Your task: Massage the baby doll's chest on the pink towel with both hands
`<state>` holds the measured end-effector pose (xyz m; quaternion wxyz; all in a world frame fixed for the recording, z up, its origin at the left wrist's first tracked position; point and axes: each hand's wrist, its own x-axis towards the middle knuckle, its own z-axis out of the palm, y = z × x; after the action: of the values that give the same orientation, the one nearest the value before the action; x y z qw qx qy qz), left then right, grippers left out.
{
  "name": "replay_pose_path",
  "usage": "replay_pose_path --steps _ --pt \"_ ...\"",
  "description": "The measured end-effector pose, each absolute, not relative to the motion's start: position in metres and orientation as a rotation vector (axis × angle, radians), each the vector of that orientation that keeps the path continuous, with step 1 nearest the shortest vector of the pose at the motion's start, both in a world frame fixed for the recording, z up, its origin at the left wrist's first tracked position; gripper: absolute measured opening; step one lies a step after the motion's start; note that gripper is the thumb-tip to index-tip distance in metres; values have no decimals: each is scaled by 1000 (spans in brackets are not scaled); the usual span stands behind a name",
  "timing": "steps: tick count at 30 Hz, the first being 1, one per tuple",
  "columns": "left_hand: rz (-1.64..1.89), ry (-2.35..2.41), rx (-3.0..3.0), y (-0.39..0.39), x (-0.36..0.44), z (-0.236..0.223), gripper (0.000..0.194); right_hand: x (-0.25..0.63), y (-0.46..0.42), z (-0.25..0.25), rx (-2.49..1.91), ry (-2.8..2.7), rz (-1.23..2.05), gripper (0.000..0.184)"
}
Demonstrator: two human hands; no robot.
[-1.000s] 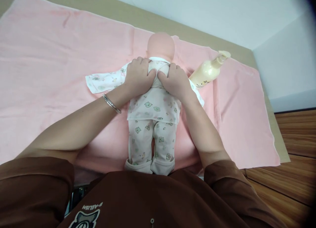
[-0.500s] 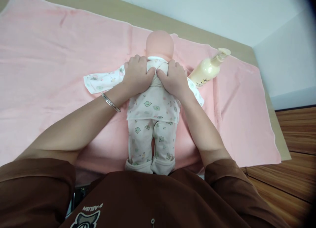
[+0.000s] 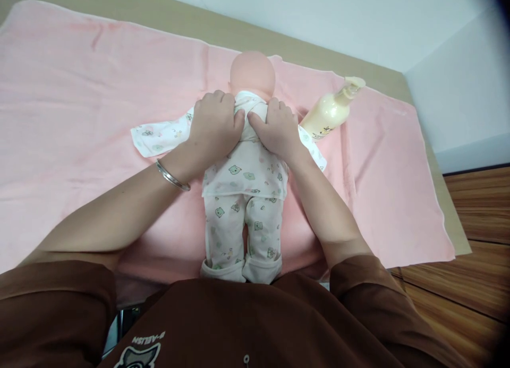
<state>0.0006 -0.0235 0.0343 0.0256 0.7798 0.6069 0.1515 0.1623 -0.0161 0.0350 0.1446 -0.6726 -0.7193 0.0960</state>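
Observation:
A baby doll (image 3: 251, 169) lies face down, its bald head (image 3: 253, 73) pointing away from me. It wears a white shirt and trousers printed with small green animals. My left hand (image 3: 217, 122) wraps over the doll's left shoulder, with the thumb resting on the upper back. On the other shoulder my right hand (image 3: 279, 128) is curled the same way, its thumb pointing inward. Both sets of fingertips are hidden over the shoulders. The shirt's sleeves (image 3: 159, 137) spread out to either side, and the fabric is creased between my thumbs.
A pink cloth (image 3: 79, 92) covers most of the table (image 3: 303, 49). To the right of the doll, a cream-coloured pump bottle (image 3: 329, 113) touches or lies close to the right sleeve. A white wall (image 3: 358, 23) stands behind. Wooden flooring (image 3: 478, 240) shows at the lower right.
My left hand's thumb has drawn slightly away from the right one, and the hand looks a little more tilted. Both hands stay on the shoulders. The whole view has shifted slightly.

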Motion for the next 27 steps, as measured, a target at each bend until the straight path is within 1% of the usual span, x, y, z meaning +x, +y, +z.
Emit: replay_pose_path --steps 4,7,10,12,15,18,23,27 --pt "381 1673 2626 -41 -3 48 12 161 -21 40 -1941 -2096 255 54" --pt "393 1578 2554 -35 -9 54 21 155 -32 46 -1963 -2124 179 55" --pt "460 1619 2379 -18 -13 50 30 146 -49 51 -1943 -2194 61 49" --pt "490 1633 2306 -7 -14 43 30 140 -57 52 -1910 -2237 -8 45" --pt "538 1606 2266 0 -14 32 27 138 -59 50 -1905 -2243 -58 46" --pt "558 1596 2300 -7 -12 29 25 145 -50 50 -1902 -2246 14 50" --pt "431 1638 2551 -32 -7 41 20 165 -30 52 -1881 -2197 253 60" --pt "502 1575 2495 -30 -6 41 17 164 -31 53 -1878 -2209 272 62"
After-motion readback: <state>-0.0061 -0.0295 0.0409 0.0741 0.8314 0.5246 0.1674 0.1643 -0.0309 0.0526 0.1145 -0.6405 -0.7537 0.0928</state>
